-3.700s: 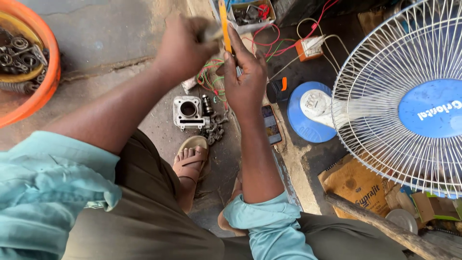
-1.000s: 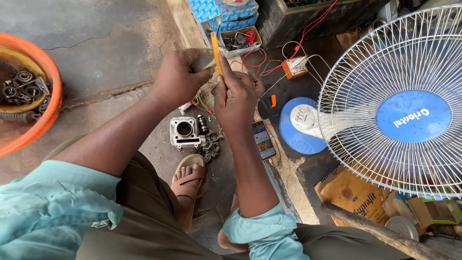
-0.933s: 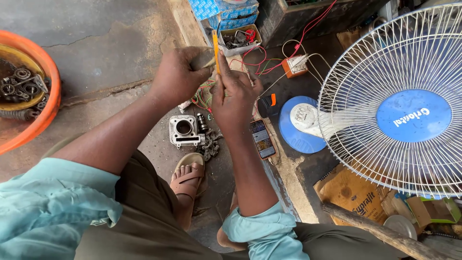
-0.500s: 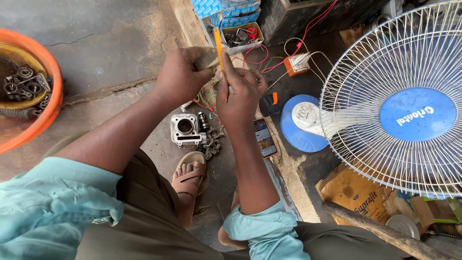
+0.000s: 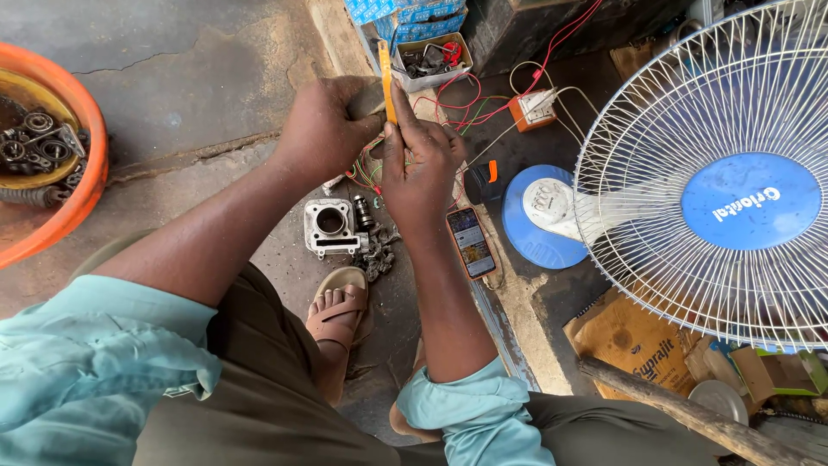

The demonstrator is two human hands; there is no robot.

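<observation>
Head view: orange basin [image 5: 90,164] of bearings [image 5: 39,148]; small box [image 5: 431,65] of metal parts [image 5: 424,60].

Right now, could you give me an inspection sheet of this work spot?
Surface: cracked concrete floor, dusty.
Job's things: yellow-handled tool upright between both hands; small part under the left hand, hidden.
Clutter: metal engine cylinder, phone, orange basin of bearings, small tray of parts.
Fingers: left hand closed on the part; right hand closed on the tool.
Cables: red and white wires to an orange socket box.
Surroundings: white pedestal fan, cardboard.
</observation>
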